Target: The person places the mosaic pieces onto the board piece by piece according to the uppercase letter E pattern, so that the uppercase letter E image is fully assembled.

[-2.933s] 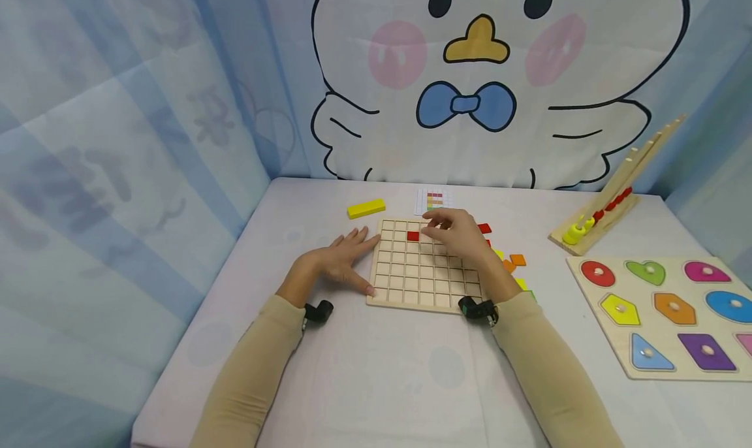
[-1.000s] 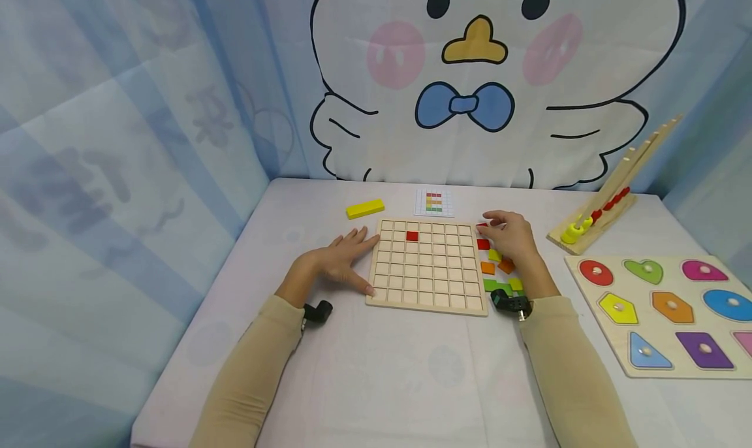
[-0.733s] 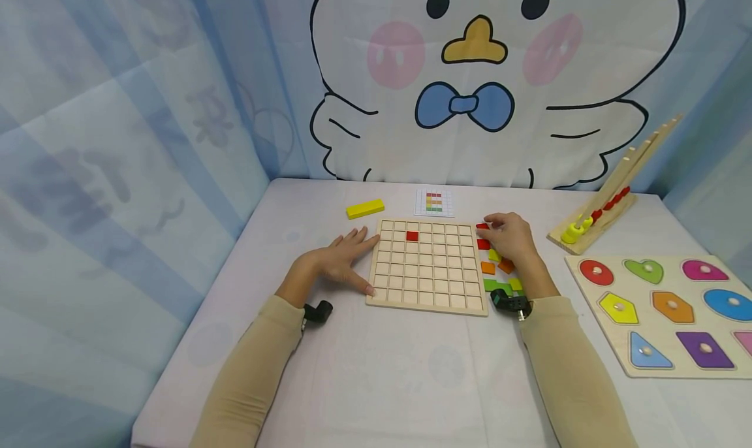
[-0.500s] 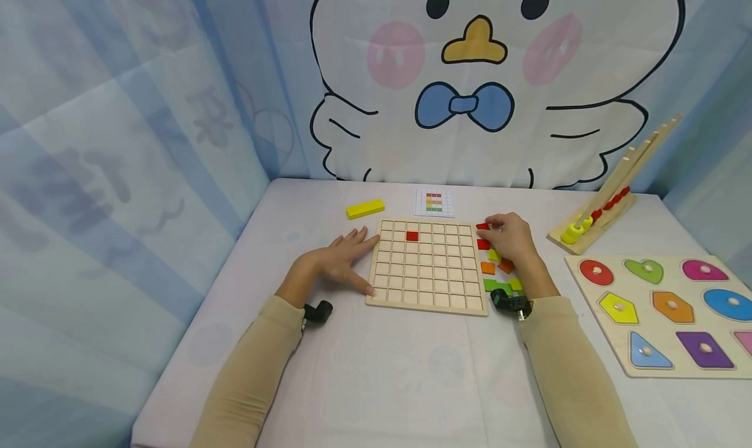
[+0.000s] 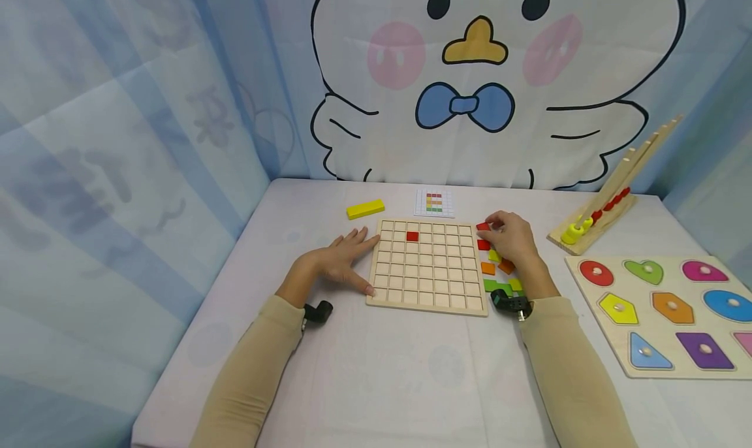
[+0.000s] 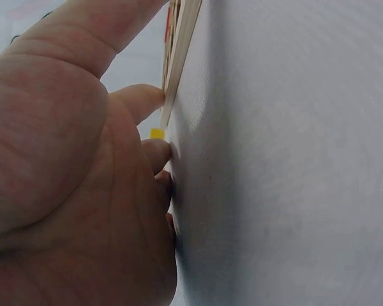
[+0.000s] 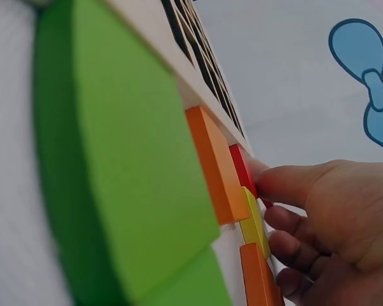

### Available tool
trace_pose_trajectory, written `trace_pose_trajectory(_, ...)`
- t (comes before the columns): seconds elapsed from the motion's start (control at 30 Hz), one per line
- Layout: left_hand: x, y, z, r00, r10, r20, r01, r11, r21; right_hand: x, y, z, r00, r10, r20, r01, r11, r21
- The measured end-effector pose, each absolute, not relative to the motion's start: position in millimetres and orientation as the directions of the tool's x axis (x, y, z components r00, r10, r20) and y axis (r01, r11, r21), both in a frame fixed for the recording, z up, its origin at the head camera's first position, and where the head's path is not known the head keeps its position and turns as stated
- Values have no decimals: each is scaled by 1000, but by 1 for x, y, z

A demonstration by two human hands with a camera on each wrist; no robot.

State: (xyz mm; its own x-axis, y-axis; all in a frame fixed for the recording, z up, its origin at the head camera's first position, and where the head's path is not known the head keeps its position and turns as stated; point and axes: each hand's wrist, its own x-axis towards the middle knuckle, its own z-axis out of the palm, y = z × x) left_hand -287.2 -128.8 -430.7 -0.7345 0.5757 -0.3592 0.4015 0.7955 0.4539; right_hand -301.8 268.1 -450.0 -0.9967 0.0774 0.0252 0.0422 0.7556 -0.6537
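My left hand lies with fingers spread at the left edge of a wooden grid board, thumb and index finger touching its frame. In the left wrist view the fingertips meet the board's side. One red square tile sits in a cell near the top of the grid. Beyond the board's upper right corner, my right hand pinches another red tile between thumb and fingers. A second loose red tile lies just below the thumb. In the right wrist view, the fingertips are partly hidden behind the nearer tiles.
Orange, yellow and green tiles lie along the board's right side. A pattern card and a yellow block are behind the board. To the right stand a bead rack and a shape puzzle board.
My right hand has moved right, from above the grid near the placed red tile to the loose tiles, and takes hold of a red one. The left hand stays put.
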Motion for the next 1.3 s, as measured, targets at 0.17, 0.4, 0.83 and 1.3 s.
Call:
trace_pose_trajectory(0.17,-288,-129,-431,-734,578,-356,405,794,454,-302,267,-449,-995,90,43,38,738,-674)
trace_pose_trajectory(0.4,-287,-129,-431,-733,578,-358,403,794,455,-302,268,-447,-993,111,43,48,708,-704)
trace_pose_trajectory(0.83,-288,-128,-430,-732,579,-360,407,795,450,-301,259,-436,-986,128,106,-5,613,-790)
trace_pose_trajectory(1.3,-288,-128,-430,-729,582,-360,405,791,458,-303,244,-425,-993,14,119,-102,424,-900)
